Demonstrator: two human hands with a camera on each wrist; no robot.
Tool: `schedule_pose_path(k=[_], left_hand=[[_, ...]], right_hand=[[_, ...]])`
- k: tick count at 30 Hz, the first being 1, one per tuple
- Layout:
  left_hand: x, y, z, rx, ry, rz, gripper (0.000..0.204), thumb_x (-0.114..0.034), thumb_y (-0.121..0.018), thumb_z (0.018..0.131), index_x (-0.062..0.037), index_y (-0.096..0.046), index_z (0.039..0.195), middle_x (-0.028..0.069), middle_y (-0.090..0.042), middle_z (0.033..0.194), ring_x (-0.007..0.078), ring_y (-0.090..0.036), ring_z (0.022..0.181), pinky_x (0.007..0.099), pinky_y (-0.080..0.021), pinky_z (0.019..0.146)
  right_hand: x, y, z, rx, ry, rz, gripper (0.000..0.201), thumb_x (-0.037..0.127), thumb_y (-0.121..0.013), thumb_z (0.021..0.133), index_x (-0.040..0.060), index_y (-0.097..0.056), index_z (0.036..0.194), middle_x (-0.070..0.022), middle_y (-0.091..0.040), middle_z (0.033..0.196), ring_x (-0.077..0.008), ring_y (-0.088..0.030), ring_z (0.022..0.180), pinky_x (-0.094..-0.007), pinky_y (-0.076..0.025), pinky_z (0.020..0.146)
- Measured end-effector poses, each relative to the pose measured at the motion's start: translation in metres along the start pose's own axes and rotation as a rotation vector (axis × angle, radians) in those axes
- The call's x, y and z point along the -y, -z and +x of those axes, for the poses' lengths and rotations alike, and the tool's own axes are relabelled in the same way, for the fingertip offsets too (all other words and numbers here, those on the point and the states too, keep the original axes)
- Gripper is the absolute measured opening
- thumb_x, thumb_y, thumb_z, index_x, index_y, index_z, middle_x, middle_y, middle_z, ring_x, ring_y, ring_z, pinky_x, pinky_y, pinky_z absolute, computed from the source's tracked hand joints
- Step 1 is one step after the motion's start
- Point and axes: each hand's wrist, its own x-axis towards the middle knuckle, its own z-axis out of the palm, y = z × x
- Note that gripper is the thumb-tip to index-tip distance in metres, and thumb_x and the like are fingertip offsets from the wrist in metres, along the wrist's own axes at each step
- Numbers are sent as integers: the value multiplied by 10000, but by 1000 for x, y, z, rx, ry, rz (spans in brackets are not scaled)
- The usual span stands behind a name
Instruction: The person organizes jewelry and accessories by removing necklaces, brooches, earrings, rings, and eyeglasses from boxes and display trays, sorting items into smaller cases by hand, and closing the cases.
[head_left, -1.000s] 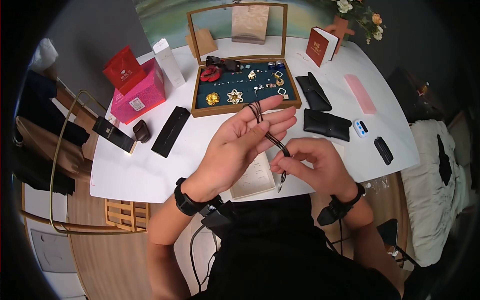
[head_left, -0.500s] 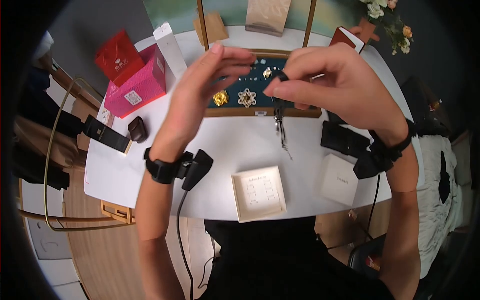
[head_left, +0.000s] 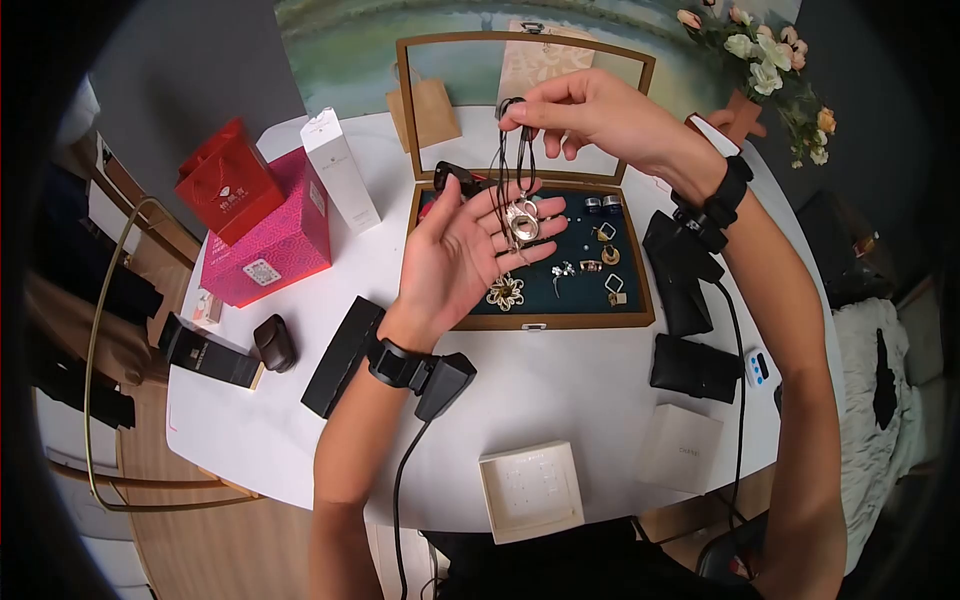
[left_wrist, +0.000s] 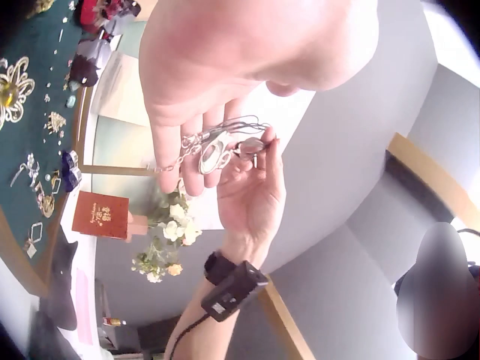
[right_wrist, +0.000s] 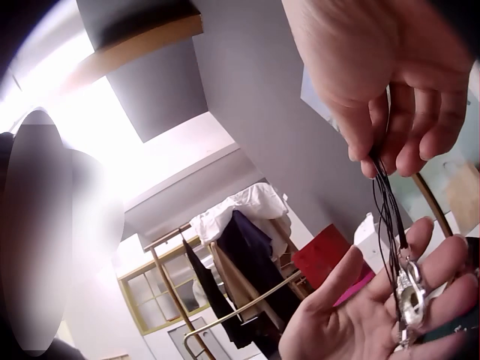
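My right hand [head_left: 615,120] pinches the looped black cords [right_wrist: 385,206] of a necklace between thumb and forefinger, above the jewellery case [head_left: 590,322]. From the cords hangs a silver pendant [head_left: 522,222], which lies against the fingers of my left hand [head_left: 455,250]. That hand is palm up with its fingers spread under the pendant. In the left wrist view the pendant [left_wrist: 215,153] and a thin chain rest across the left fingers. The right wrist view has the pendant [right_wrist: 411,298] hanging at the left fingers too.
A shallow white box [head_left: 530,492] sits at the table's near edge, with a pale lid [head_left: 680,448] to its right. Black pouches [head_left: 696,367] lie right of the case. On the left are a long black box [head_left: 343,356], a pink box [head_left: 270,250] and a red bag [head_left: 230,182].
My left hand has turned palm up under the pendant after letting go of the cords. My right hand has risen over the case with the cords, and the necklace now hangs down.
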Motion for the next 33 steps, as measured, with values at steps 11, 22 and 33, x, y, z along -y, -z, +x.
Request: schedule_pose_path(k=[11, 22, 33], left_hand=[[13, 38, 17, -147, 46, -246, 661, -428, -266, 1075, 123, -361, 1428, 327, -441, 1447, 402, -477, 1347, 459, -396, 1143], [9, 66, 21, -325, -153, -441, 645, -436, -234, 1080, 128, -410, 1339, 253, -576, 1282, 354, -562, 1218, 471, -425, 1115], [9, 68, 21, -364, -86, -207, 385, -259, -305, 1103, 40, -498, 1250, 163, -639, 1155, 253, -660, 1024, 374, -546, 880]], right_hand=[[-45, -8, 48, 27, -114, -2, 264, 279, -717, 931, 23, -733, 989, -15, -687, 854, -81, -608, 730, -258, -501, 636], [-69, -57, 28, 31, 319, -302, 165, 120, -745, 829, 62, -721, 981, -43, -684, 867, -173, -647, 771, -302, -525, 694], [-74, -69, 18, 26, 474, -412, 275, 162, -784, 790, 90, -713, 1046, -31, -628, 991, -223, -647, 863, -345, -531, 752]])
